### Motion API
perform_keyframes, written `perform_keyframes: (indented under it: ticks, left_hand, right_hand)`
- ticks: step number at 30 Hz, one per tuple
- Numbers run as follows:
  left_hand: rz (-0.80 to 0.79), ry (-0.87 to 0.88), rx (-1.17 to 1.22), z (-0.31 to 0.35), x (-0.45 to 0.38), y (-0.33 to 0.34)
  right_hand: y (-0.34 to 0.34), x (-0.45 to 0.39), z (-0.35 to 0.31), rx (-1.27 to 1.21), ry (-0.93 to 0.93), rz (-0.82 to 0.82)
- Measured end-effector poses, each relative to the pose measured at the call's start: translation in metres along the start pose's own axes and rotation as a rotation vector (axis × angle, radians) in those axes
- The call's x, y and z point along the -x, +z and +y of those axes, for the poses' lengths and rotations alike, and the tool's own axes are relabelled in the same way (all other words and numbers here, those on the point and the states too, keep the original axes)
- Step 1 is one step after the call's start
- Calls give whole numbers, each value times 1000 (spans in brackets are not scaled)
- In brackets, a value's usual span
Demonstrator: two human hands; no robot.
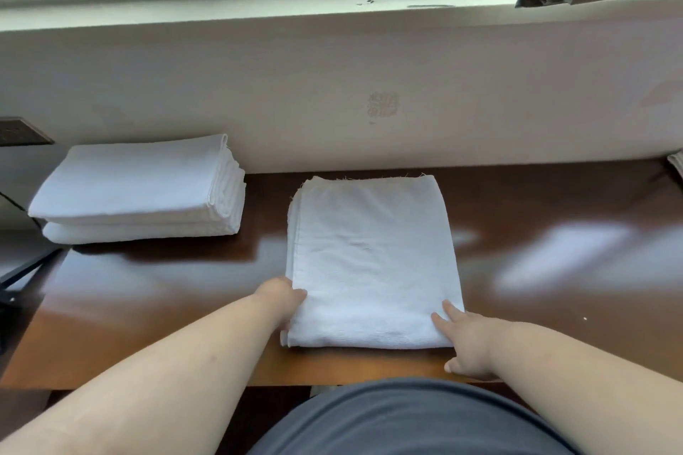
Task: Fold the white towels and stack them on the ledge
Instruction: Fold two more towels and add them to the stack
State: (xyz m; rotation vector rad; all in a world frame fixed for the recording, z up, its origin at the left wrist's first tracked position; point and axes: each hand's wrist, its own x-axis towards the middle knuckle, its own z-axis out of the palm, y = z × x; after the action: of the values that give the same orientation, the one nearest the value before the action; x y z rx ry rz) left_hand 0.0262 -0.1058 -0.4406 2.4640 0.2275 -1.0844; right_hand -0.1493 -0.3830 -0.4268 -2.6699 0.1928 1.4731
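Note:
A folded white towel [373, 262] lies flat in the middle of the brown ledge [554, 270], its long side running away from me. My left hand [282, 301] grips its near left corner, fingers tucked under the edge and hidden. At the near right corner my right hand [464, 338] rests with two straight fingers on top of the cloth and the thumb down by the ledge's front edge. A stack of folded white towels [136, 188] sits at the far left of the ledge, against the wall.
A pale wall rises right behind the ledge, with a window sill [332, 11] above it. A bit of cloth [676, 162] shows at the far right edge. A dark plate [22, 131] and black bars [26, 270] lie left of the ledge.

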Motion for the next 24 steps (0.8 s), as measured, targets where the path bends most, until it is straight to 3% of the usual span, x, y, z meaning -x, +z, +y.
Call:
perform_keyframes:
  ticks: [4, 7, 10, 12, 14, 20, 24]
  left_hand:
    - [-41, -58, 245, -8, 7, 5]
    - [-53, -41, 190, -10, 13, 5]
    - [-103, -71, 49, -16, 16, 3]
    - [-135, -66, 106, -25, 15, 5]
    - [-143, -57, 210, -37, 15, 11]
    - [44, 30, 277, -67, 12, 37]
    - [28, 11, 447, -67, 18, 46]
  right_hand:
    - [3, 2, 0, -79, -3, 48]
    - [6, 3, 3, -210, -2, 180]
    - [9, -2, 10, -614, 100, 363]
    - [8, -4, 14, -942, 200, 450]
    - [7, -7, 16, -1171, 273, 435]
    - [11, -5, 13, -1346, 293, 284]
    - [16, -5, 10, -1549, 274, 214]
